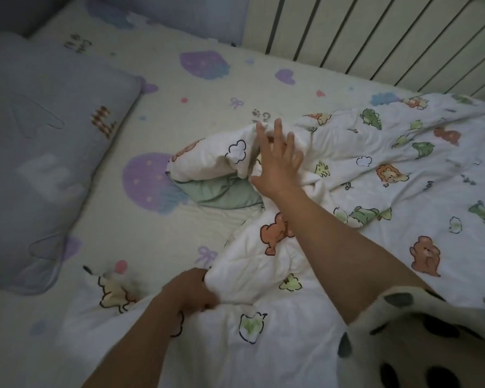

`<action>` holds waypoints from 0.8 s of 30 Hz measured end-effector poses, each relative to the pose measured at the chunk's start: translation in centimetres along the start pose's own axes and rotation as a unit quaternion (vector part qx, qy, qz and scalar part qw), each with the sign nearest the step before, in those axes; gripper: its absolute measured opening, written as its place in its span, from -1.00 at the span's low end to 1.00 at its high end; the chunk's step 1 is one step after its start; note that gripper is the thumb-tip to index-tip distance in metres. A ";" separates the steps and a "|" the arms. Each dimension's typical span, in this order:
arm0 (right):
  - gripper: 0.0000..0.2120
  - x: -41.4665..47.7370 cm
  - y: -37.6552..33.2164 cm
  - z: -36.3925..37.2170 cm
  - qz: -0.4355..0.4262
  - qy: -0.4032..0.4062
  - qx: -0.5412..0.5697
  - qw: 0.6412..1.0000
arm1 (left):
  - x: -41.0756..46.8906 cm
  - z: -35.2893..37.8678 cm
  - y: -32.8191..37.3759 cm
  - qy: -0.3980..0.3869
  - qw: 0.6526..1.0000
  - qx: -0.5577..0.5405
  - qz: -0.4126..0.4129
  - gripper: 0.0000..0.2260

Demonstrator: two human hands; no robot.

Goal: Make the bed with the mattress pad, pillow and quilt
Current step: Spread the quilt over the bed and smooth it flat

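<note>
A white quilt (pixel 389 175) printed with cartoon animals lies crumpled over the right half of the bed, its green underside showing at a folded corner. My left hand (pixel 189 289) is closed on a bunched edge of the quilt near the front. My right hand (pixel 277 161) reaches forward with fingers spread, resting on a raised fold of the quilt. The cream mattress pad (pixel 202 88) with purple strawberry prints covers the bed. A grey-blue pillow (pixel 39 152) lies at the left on the pad.
A slatted headboard or wall panel (pixel 375 32) runs along the far right. Grey padded bumpers (pixel 179 12) line the far edge. My spotted sleeve (pixel 420 340) fills the lower right corner.
</note>
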State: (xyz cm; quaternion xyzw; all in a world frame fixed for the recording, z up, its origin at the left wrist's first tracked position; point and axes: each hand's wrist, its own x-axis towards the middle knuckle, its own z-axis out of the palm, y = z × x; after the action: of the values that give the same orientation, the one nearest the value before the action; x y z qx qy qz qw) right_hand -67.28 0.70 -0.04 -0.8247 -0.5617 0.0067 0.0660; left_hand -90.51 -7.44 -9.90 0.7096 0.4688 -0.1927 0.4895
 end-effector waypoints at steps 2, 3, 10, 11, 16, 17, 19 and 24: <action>0.05 1.8 -1.0 0.6 -0.011 -0.012 -0.018 1.000 | 0.5 -0.9 -0.7 0.040 0.999 -0.030 -0.018 -0.72; 0.07 2.6 -1.3 1.0 -0.011 -0.022 -0.034 0.999 | 0.8 -1.4 -1.1 0.058 0.997 -0.052 -0.023 -0.73; -0.68 4.5 -0.5 4.7 -0.035 -0.111 -0.157 0.981 | 3.6 -3.6 -1.6 0.124 0.987 -0.105 0.016 -0.80; -0.76 3.9 0.1 5.2 -0.022 -0.132 -0.134 0.982 | 4.0 -3.9 -1.6 0.136 0.983 -0.126 0.010 -0.76; -0.92 0.2 7.8 6.3 0.162 -0.135 0.106 0.972 | 6.2 -5.1 0.9 0.169 0.967 -0.188 0.019 -0.54; -0.93 -0.8 10.0 6.2 0.195 -0.156 0.134 0.959 | 6.5 -5.3 2.1 0.159 0.963 -0.216 0.029 -0.50; -0.94 -2.8 13.4 5.8 0.210 -0.222 0.165 0.938 | 7.5 -5.7 4.5 0.148 0.955 -0.245 0.078 -0.31; -0.47 -4.9 16.2 2.3 0.216 -0.443 0.316 0.811 | 8.6 -6.2 11.6 0.132 0.944 -0.245 0.180 -0.25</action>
State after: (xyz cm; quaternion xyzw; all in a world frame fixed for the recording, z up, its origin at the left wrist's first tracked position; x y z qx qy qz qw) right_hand -54.34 -9.45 -4.51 -0.7658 -0.3044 0.5628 0.0635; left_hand -77.53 1.17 -7.46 0.6597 0.4262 0.1148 0.6083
